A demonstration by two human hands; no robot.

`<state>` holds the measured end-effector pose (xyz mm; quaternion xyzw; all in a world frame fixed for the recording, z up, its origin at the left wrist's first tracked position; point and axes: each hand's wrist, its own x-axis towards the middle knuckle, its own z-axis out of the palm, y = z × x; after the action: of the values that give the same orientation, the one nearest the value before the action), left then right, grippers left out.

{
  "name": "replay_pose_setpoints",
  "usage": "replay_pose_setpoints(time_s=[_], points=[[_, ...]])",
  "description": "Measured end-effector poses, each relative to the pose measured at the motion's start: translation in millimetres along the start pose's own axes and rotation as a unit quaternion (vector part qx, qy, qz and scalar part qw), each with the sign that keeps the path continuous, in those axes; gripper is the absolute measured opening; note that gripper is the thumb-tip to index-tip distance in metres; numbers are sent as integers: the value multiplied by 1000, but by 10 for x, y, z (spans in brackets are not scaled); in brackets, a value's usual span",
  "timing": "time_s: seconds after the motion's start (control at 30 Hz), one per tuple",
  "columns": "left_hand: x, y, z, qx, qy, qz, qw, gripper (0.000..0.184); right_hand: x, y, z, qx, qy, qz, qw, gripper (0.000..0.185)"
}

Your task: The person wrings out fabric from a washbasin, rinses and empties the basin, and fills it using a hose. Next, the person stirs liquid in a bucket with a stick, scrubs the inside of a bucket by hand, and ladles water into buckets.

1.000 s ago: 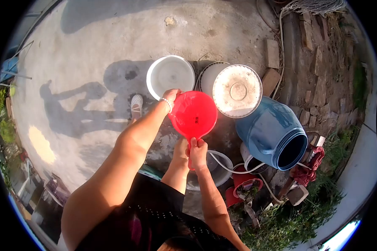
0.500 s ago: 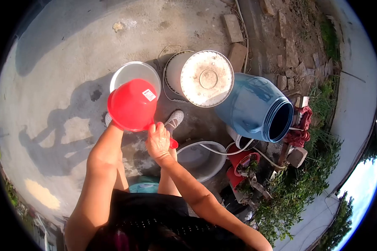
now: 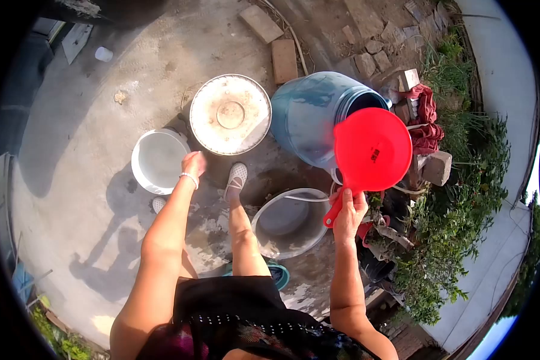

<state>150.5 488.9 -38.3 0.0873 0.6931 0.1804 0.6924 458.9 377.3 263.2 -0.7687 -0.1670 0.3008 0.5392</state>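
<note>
My right hand (image 3: pixel 349 215) is wrapped round the handle of a red plastic water dipper (image 3: pixel 375 150). The dipper's round bowl overlaps the mouth of a blue plastic barrel (image 3: pixel 309 117) in my view; whether they touch I cannot tell. A small dark print shows on the bowl. Beside the right rim of a white bucket (image 3: pixel 159 165) is my left hand (image 3: pixel 193 163), slightly blurred, its fingers curled closed and nothing visible in them. A bracelet circles that wrist. Light-coloured liquid or a pale bottom shows inside the bucket.
A bucket with a dirty white lid (image 3: pixel 231 114) stands between the white bucket and the barrel. A large grey tub (image 3: pixel 291 240) lies below the barrel, a hose (image 3: pixel 306 198) over its rim. Bricks (image 3: pixel 284 61) and plants (image 3: pixel 444 240) line the right side.
The red dipper has moved right, from over the white bucket to the barrel's mouth, and has turned. My left hand, hidden before, is now visible by the bucket. The view has shifted.
</note>
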Motion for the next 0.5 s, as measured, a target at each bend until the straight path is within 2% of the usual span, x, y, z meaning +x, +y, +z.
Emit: replay_pose_setpoints(time_s=[0.1, 0.13, 0.2, 0.3, 0.4, 0.47, 0.5], points=[[112, 67, 280, 84, 27, 3, 996, 44, 547, -80, -370, 3, 2, 157, 988, 12], [202, 31, 322, 111, 46, 12, 993, 43, 745, -110, -434, 43, -10, 202, 978, 14], [51, 122, 509, 46, 71, 10, 996, 37, 1189, -94, -546, 77, -34, 256, 963, 15], [58, 102, 589, 25, 112, 25, 993, 33, 1791, -13, -624, 225, -59, 364, 902, 16], [33, 112, 649, -1, 152, 32, 988, 31, 2222, 249, -726, 246, -22, 430, 869, 16], [28, 115, 719, -11, 170, 32, 985, 30, 2246, 358, -757, 251, -19, 428, 868, 15], [30, 128, 760, -38, 190, 43, 980, 24, 2176, 313, -678, 256, -14, 421, 870, 15]])
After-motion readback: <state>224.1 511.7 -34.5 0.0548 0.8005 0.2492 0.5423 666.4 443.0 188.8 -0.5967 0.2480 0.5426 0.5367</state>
